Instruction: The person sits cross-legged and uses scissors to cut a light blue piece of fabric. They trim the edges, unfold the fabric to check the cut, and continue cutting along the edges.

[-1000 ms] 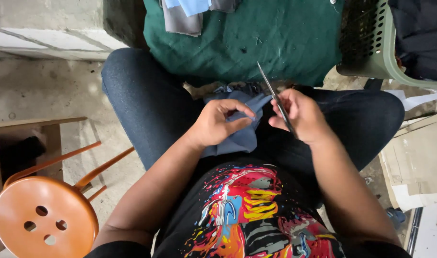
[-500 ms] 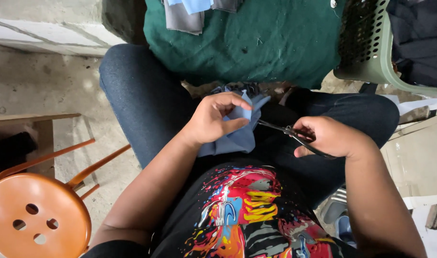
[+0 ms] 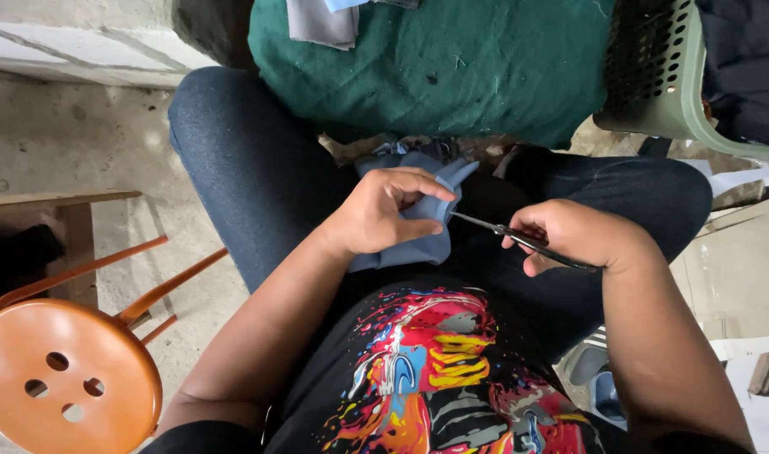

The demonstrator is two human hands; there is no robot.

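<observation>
- Two hands are seen over the lap: the blue-grey cloth (image 3: pixel 418 231) is pinched in the curled fingers of the left hand (image 3: pixel 376 214)
- Small snips (image 3: pixel 519 240), upright by the cloth a second ago, are now laid level in the closed right hand (image 3: pixel 578 235), tips brought to the cloth's edge, so cutting looks engaged
- The cloth is crumpled, soft, bunched below the green bundle (image 3: pixel 452 67)

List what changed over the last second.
The right hand swung the scissors from upright down to nearly level, tips now at the blue cloth by the left hand. The left hand kept pinching the cloth on the lap; the orange stool and green basket stayed put.
</observation>
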